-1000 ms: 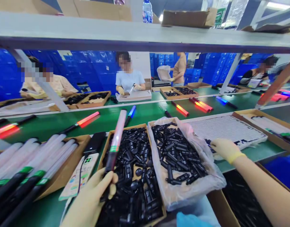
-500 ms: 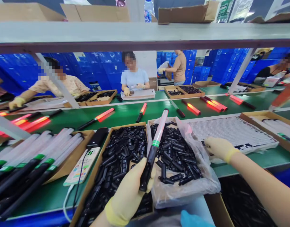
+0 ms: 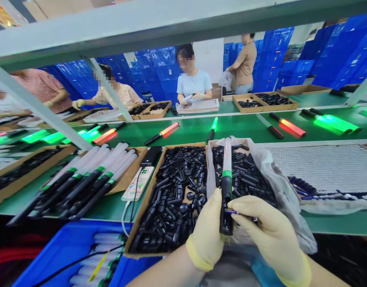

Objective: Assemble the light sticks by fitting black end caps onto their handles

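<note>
Your left hand (image 3: 206, 232) has its fingers wrapped around the black handle (image 3: 226, 226) of the light stick (image 3: 227, 159), whose clear end points far, over the plastic-lined box (image 3: 291, 207). Your right hand (image 3: 267, 229) pinches a small purple piece (image 3: 231, 211) between thumb and forefinger, at what looks like an opening in the handle.

That pinch is the likeliest failure: only your gloved fingertips hold the piece, so a slip could drop it among the black parts (image 3: 179, 195) to the left or into the liner's folds, where it would be hard to find. The piece also seems to lie crosswise to the handle; pressed in at that angle, it could catch on the edge. Push hard from the right and the stick might roll in your left grip. The liner's loose edge, near your right wrist, could snag your glove.
</note>
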Action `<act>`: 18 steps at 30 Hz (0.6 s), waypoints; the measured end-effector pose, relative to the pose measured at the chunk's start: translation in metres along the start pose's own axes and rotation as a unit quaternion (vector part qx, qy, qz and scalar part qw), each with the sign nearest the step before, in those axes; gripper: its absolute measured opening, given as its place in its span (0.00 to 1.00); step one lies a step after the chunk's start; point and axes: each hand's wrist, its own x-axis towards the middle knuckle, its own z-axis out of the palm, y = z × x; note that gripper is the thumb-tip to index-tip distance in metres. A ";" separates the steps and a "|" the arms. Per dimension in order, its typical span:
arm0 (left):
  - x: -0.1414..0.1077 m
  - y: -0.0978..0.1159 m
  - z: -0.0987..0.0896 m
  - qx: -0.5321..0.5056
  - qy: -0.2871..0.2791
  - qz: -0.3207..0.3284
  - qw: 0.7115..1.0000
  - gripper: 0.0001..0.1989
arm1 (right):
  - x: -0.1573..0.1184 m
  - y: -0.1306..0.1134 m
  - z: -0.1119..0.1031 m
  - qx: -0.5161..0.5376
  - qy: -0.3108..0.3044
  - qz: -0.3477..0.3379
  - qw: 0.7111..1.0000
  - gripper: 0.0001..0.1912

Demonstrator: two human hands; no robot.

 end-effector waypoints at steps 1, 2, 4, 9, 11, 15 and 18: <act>0.000 -0.001 -0.003 0.007 0.005 0.011 1.000 0.20 | 0.000 0.002 0.002 -0.017 -0.003 -0.032 0.999 0.13; -0.001 -0.001 -0.006 0.012 0.007 0.015 1.000 0.21 | -0.001 0.003 0.004 -0.027 -0.005 -0.053 0.998 0.14; -0.004 0.000 -0.009 0.011 -0.002 -0.004 1.000 0.22 | -0.002 0.003 0.004 -0.015 0.006 -0.048 0.999 0.14; -0.012 0.008 -0.008 -0.003 -0.066 -0.052 0.996 0.26 | -0.003 -0.007 -0.006 0.079 0.120 0.084 0.986 0.05; -0.014 0.010 -0.008 -0.002 -0.088 -0.037 0.995 0.26 | -0.004 -0.008 -0.013 0.085 0.149 0.122 0.978 0.03; -0.014 0.011 -0.012 -0.003 -0.113 -0.034 0.993 0.25 | -0.008 -0.006 -0.020 0.121 0.155 0.154 0.968 0.03; -0.014 0.012 -0.014 -0.006 -0.125 -0.039 0.991 0.25 | -0.010 -0.007 -0.018 0.124 0.150 0.170 0.966 0.02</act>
